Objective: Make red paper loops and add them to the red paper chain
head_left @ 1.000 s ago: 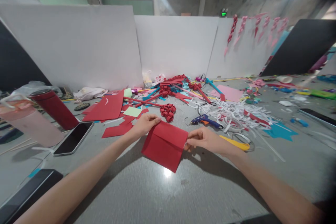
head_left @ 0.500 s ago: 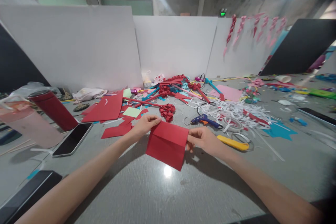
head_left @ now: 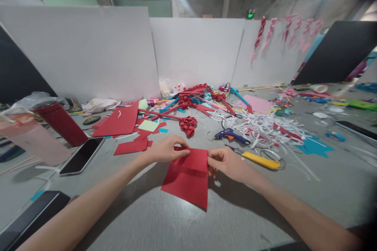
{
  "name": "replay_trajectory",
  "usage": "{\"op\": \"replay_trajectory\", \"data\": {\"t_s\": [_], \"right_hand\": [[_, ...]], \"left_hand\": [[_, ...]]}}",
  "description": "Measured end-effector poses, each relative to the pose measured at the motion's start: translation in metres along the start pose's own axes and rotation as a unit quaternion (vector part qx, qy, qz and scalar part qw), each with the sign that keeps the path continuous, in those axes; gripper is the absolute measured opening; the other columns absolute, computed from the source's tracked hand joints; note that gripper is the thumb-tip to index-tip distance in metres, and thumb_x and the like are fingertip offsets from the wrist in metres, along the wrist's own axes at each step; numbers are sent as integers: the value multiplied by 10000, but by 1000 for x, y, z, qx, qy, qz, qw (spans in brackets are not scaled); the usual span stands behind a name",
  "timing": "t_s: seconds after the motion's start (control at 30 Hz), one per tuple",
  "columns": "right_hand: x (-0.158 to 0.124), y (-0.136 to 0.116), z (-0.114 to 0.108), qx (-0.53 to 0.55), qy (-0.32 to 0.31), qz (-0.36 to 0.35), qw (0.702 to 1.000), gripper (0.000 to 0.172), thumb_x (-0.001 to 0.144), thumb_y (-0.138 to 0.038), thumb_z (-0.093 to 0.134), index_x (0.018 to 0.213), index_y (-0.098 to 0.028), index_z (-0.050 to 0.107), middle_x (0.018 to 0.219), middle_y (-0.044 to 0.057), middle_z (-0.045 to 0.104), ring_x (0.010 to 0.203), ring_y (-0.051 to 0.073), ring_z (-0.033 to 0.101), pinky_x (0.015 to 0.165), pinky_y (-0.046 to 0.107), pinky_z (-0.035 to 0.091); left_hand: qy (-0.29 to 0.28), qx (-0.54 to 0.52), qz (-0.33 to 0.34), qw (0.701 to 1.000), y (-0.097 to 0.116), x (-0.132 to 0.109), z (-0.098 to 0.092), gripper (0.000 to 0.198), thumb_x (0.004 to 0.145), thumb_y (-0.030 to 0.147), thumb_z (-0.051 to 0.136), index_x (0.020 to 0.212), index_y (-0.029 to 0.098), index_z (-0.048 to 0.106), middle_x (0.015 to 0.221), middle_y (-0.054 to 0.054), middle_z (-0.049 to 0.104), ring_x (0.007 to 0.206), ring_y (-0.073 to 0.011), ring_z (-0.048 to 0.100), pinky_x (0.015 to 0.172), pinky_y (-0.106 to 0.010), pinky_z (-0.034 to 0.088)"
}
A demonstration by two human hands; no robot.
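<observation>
A creased sheet of red paper is held between my two hands, just over the grey tabletop and tilted toward me. My left hand grips its top edge, thumb on the front and fingers curled behind. At the upper right edge, my right hand pinches the sheet between thumb and fingers. Right of that hand lies a yellow utility knife. Behind it rests a blue glue gun. A red paper ornament on a stick lies beyond the sheet.
On the left are a phone, a red tumbler and a pink cup. Red paper pieces lie behind my left hand. White paper strips pile up at right. White panels stand along the back.
The red paper has come lower and nearer to me. My left hand has slid from its top left corner toward the middle of the top edge; the right still pinches its side.
</observation>
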State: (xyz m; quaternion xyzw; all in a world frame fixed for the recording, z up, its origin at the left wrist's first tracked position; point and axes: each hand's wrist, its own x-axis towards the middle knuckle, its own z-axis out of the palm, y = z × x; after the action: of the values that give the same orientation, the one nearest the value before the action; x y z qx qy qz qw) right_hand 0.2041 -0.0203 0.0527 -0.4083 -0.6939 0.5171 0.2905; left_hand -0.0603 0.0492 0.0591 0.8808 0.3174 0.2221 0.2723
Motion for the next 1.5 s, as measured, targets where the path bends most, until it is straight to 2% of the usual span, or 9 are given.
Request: {"op": "replay_trajectory", "data": {"t_s": [0.23, 0.63, 0.77, 0.87, 1.03, 1.1, 1.17, 1.3, 1.5], "right_hand": [[-6, -13, 11, -47, -8, -3, 999, 388, 966, -446, 542, 700, -179, 632, 640, 9, 665, 573, 124, 604, 578, 229, 466], [-9, -13, 13, -136, 21, -54, 989, 449, 1038, -446, 410, 744, -185, 627, 642, 3, 652, 595, 126, 598, 602, 245, 433], [-7, -9, 17, -172, 32, -48, 983, 350, 978, -462, 534, 779, -195, 640, 646, -7, 649, 590, 128, 591, 565, 241, 410], [1, 3, 16, -131, 81, -6, 988, 408, 966, -523, 517, 735, -198, 601, 616, 2, 661, 536, 139, 626, 528, 241, 432], [12, 27, 11, -37, 130, 91, 987, 435, 957, -584, 473, 792, -193, 571, 646, 46, 718, 493, 182, 698, 448, 238, 462], [12, 30, 11, -81, 115, 117, 983, 441, 973, -554, 449, 747, -193, 561, 602, 42, 705, 452, 169, 679, 421, 223, 434], [9, 29, 10, -158, 87, 125, 976, 453, 987, -519, 431, 700, -193, 562, 556, 33, 684, 404, 151, 641, 404, 218, 393], [-1, 18, -5, -334, 83, 88, 935, 425, 999, -448, 426, 709, -197, 608, 580, 29, 683, 429, 147, 615, 472, 255, 376], [-34, 37, -61, -562, 257, 28, 786, 303, 986, -380, 457, 1044, -167, 664, 1004, 135, 723, 947, 294, 672, 779, 357, 443]], "left_hand": [[-56, -13, -18, 998, 42, -4, 9, 355, 1010, 410, 513, 936, 163, 758, 869, -30, 734, 762, -150, 616, 686, -244, 415], [-82, 26, -4, 996, 40, -6, 12, 298, 999, 339, 552, 812, 152, 689, 650, 28, 571, 599, -98, 438, 580, -226, 312], [-83, 87, 38, 992, 38, -8, 22, 264, 1020, 324, 525, 886, 174, 697, 801, -22, 652, 725, -144, 577, 663, -247, 409], [13, 139, 40, 989, 39, -9, 35, 239, 1026, 340, 516, 1155, 187, 646, 1106, -83, 678, 1062, -220, 619, 890, -318, 495], [116, 273, 37, 954, 29, -9, 64, 465, 1049, 357, 440, 1475, 169, 428, 1597, -151, 373, 1519, -302, 253, 1241, -529, 203], [90, 293, 38, 951, 19, -10, 74, 528, 1061, 408, 401, 1536, 180, 357, 1653, -144, 281, 1553, -301, 172, 1254, -550, 138], [30, 279, 41, 959, 9, -13, 81, 569, 1063, 472, 365, 1559, 196, 334, 1657, -140, 279, 1549, -297, 198, 1243, -524, 188], [-29, 255, 20, 966, -5, -14, 84, 558, 1071, 492, 301, 1551, 218, 379, 1621, -143, 361, 1511, -341, 287, 1210, -583, 206], [-40, 226, 48, 972, -7, -10, 76, 471, 1081, 401, 326, 1512, 267, 460, 1612, -116, 386, 1516, -291, 297, 1225, -539, 197]]}}
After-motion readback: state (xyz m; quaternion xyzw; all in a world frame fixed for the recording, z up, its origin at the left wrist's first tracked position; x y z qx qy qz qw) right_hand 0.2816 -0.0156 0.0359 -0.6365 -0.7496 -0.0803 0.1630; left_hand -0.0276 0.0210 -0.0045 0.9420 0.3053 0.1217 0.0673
